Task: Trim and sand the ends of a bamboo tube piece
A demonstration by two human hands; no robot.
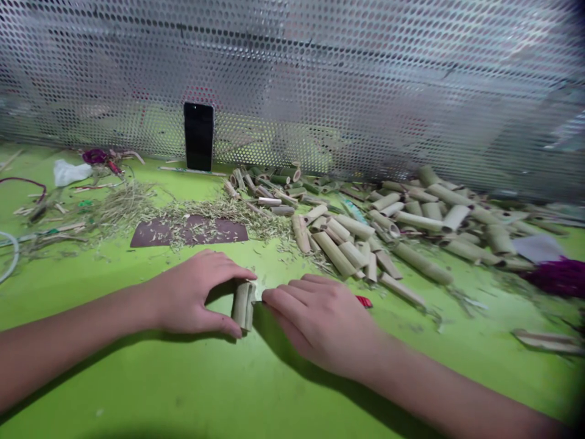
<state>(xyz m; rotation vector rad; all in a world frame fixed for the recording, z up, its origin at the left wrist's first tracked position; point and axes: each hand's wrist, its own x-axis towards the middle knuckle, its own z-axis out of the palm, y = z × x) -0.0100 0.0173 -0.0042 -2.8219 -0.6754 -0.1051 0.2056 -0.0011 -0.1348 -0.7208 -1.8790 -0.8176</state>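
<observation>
My left hand (pixel 194 292) is closed around a short split bamboo piece (pixel 243 305), holding it upright on the green table (pixel 192 390) between thumb and fingers. My right hand (pixel 320 317) lies just to its right, fingers pressed together over a red-handled tool (pixel 364 301); only the red end shows, and the tool's tip meets the bamboo piece.
A large pile of cut bamboo tubes (pixel 393 225) covers the table's right and middle back. Shavings and a dark brown sheet (pixel 187 231) lie at the left. A black phone (pixel 198 136) leans on the perforated metal wall (pixel 320 79). Purple material (pixel 560 275) sits far right.
</observation>
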